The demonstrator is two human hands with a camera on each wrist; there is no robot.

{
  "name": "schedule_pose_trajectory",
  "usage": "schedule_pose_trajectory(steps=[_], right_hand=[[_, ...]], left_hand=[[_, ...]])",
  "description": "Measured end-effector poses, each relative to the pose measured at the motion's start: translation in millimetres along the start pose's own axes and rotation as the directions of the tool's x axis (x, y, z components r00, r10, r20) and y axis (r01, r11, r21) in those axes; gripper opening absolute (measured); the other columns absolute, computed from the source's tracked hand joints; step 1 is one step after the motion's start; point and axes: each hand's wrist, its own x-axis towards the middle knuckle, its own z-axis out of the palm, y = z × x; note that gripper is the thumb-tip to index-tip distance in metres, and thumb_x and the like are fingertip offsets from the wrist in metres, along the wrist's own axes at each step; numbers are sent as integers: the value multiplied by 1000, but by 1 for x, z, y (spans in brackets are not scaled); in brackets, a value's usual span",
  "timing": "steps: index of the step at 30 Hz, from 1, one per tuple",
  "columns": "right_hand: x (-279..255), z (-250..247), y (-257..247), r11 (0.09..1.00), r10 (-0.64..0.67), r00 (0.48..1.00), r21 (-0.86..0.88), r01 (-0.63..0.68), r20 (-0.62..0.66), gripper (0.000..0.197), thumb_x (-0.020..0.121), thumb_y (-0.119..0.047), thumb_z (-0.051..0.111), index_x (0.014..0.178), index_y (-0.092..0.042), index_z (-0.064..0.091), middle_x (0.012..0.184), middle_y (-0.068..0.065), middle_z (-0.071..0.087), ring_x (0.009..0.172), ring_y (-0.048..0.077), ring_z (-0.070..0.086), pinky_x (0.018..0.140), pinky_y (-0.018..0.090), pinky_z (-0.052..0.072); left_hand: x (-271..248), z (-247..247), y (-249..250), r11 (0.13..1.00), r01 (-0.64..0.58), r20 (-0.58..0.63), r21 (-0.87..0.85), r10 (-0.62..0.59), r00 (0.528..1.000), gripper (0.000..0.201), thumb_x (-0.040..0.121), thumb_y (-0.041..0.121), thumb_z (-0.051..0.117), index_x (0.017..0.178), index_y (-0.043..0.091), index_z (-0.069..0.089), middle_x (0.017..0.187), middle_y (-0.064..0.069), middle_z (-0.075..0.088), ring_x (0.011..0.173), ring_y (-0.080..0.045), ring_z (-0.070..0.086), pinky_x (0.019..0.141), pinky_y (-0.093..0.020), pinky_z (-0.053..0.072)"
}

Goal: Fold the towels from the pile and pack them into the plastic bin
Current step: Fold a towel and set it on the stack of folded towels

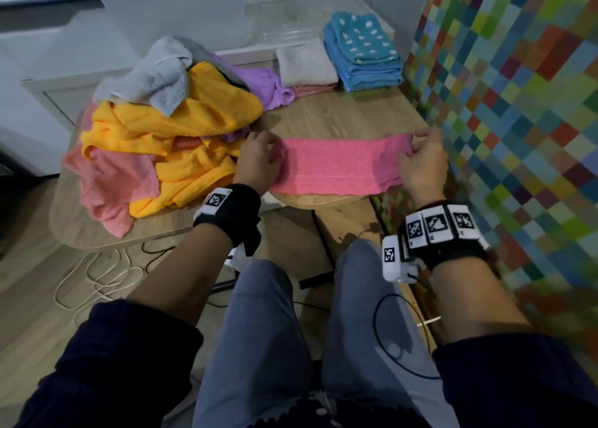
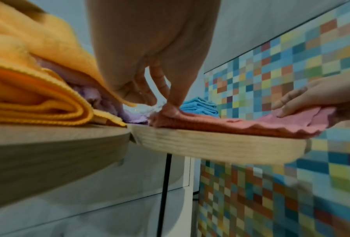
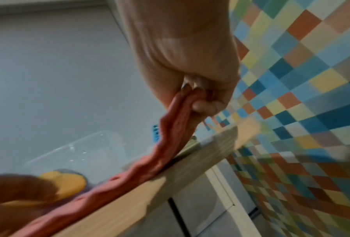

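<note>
— So, where is the pink towel (image 1: 336, 165)?
— Centre of the head view, stretched flat along the near edge of the wooden tabletop (image 1: 339, 117), between the two hands.

— What is the left hand (image 1: 259, 159) doing?
— Its fingers (image 2: 171, 110) are bent down onto the left end of the pink towel, pinning and pinching that end against the tabletop. In the left wrist view one fingertip presses into the cloth right at the edge.

— And the right hand (image 1: 420, 162)?
— It grips the right end, thumb and curled fingers (image 3: 202, 105) closed round the bunched layers. In the right wrist view that end is lifted slightly off the tabletop.

— Where is the pile (image 1: 168, 130)?
— Left of centre in the head view, just beside the left hand: orange towels on top of a lighter pink one, a grey towel (image 1: 152, 78) crumpled on top, a purple one (image 1: 265, 84) trailing toward the back.

— Any folded ones?
— Yes, upper right of centre: a blue stack (image 1: 365, 59) topped with a teal spotted towel, and beside it a white folded towel (image 1: 305, 62) on a pink one.

— The plastic bin (image 1: 284, 17)?
— Clear, at the top of the frame behind the folded stacks. What it holds I cannot tell.

— Anything else?
— A multicoloured checkered wall (image 1: 517, 104) fills the right side.
</note>
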Motion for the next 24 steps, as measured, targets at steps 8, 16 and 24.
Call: schedule_pose_trajectory(steps=[8, 16, 24], right_hand=[[-60, 63, -92, 935, -309, 932, 241, 261, 189, 38, 81, -5, 63, 115, -10, 47, 82, -5, 62, 87, 21, 64, 79, 39, 52], [-76, 85, -76, 888, -192, 935, 459, 36, 298, 29, 84, 12, 48, 96, -14, 49, 88, 8, 61, 75, 10, 57, 69, 14, 46], [-63, 68, -60, 905, -315, 949, 301, 301, -1, 16, 81, 1, 48, 86, -6, 61, 87, 6, 63, 86, 21, 60, 81, 33, 49]], left_hand=[[7, -12, 19, 641, 533, 354, -553, -399, 846, 33, 97, 42, 40, 91, 14, 57, 64, 0, 47, 53, -10, 44, 47, -19, 34], [10, 5, -1, 574, 585, 404, -573, -424, 811, 31, 81, 7, 69, 99, 16, 45, 90, -6, 54, 62, -14, 54, 52, -26, 49], [14, 0, -3, 626, 431, 300, -650, -310, 902, 33, 89, -10, 45, 73, 19, 40, 70, 2, 41, 52, -3, 43, 46, -15, 35]])
